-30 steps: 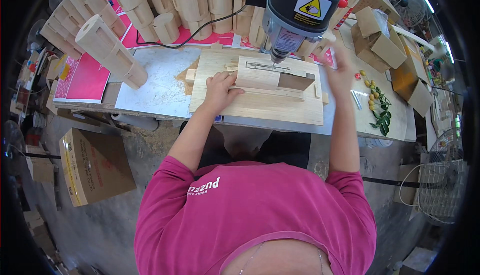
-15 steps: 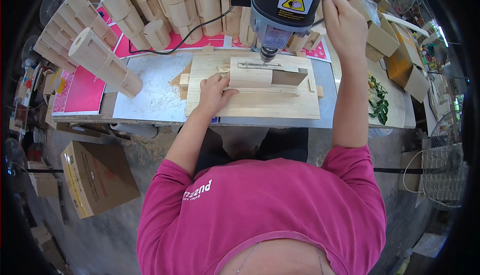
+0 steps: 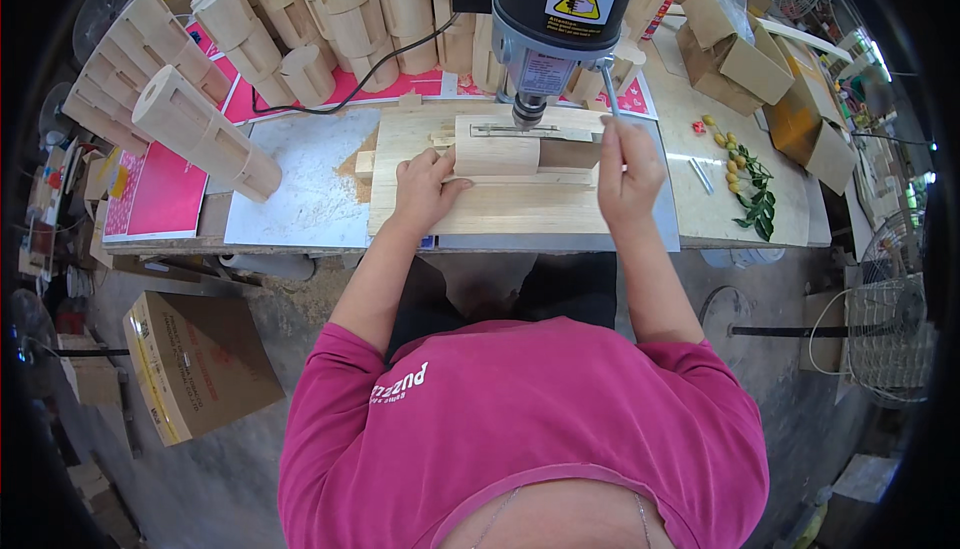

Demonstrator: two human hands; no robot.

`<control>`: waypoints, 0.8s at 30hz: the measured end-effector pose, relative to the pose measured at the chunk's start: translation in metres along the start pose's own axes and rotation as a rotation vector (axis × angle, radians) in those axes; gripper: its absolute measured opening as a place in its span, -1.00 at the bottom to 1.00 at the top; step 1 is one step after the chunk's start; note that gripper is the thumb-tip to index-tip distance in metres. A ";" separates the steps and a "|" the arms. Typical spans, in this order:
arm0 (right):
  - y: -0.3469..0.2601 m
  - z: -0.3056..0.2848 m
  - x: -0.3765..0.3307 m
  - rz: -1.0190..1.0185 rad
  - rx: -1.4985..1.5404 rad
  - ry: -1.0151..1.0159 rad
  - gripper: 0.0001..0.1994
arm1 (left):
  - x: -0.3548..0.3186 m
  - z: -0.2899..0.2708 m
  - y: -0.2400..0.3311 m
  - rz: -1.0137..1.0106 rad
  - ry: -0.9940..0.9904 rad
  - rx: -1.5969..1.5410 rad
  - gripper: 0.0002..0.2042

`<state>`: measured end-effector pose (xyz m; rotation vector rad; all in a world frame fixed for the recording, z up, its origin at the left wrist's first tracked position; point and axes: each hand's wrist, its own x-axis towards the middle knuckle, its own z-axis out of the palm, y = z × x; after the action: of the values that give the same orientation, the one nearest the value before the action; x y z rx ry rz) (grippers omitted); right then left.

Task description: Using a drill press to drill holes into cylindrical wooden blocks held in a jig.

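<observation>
A drill press stands over the bench, its chuck low against the top of a pale wooden workpiece. That piece has a rounded side and a long slot along its top, and it lies in a wooden jig board. My left hand presses at the workpiece's left end, fingers bent on it and the thumb along its near side. With my right hand I grip the end of the press's feed lever, pulled down and toward me. The drill bit's tip is hidden at the slot.
Stacked wooden cylinders crowd the back, and a slotted one stands at left. A black cable curves behind the jig. Open cardboard boxes and a leafy sprig with small fruits lie at right. A carton sits on the floor.
My right hand has come down and toward me with the lever, and the drill chuck has lowered to the workpiece. My left hand stays in place.
</observation>
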<state>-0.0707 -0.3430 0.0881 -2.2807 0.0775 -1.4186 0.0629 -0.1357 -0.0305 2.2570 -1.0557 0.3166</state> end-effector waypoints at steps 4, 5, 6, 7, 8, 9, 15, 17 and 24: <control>0.026 0.027 -0.023 -0.074 0.054 0.070 -0.92 | 0.001 0.000 0.001 0.006 -0.002 -0.016 -0.66; 0.028 0.030 -0.023 -0.092 0.051 0.093 -0.91 | 0.001 -0.001 0.001 -0.001 -0.001 -0.016 -0.66; 0.027 0.029 -0.023 -0.093 0.051 0.096 -0.91 | 0.002 -0.002 0.002 -0.009 0.000 -0.016 -0.66; 0.025 0.027 -0.023 -0.075 0.066 0.070 -0.92 | 0.001 -0.002 0.002 -0.006 0.001 -0.014 -0.66; 0.024 0.025 -0.021 -0.060 0.081 0.045 -0.92 | 0.001 -0.002 0.003 -0.006 0.004 -0.017 -0.66; 0.021 0.019 -0.017 -0.063 0.081 0.049 -0.92 | 0.001 -0.001 0.003 -0.006 0.007 -0.020 -0.67; -0.010 -0.017 0.082 -0.033 -0.061 0.023 -0.83 | 0.000 0.006 0.000 -0.012 -0.034 0.028 -0.49; -0.005 -0.008 0.120 0.054 -0.123 -0.016 -0.71 | 0.002 0.014 0.010 0.016 -0.001 0.041 -0.49; 0.033 0.022 0.171 0.191 -0.231 -0.149 -0.66 | 0.011 0.022 0.033 0.019 0.019 0.044 -0.55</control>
<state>0.0347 -0.4125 0.2105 -2.4808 0.4208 -1.1912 0.0444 -0.1722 -0.0287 2.2799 -1.0704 0.3714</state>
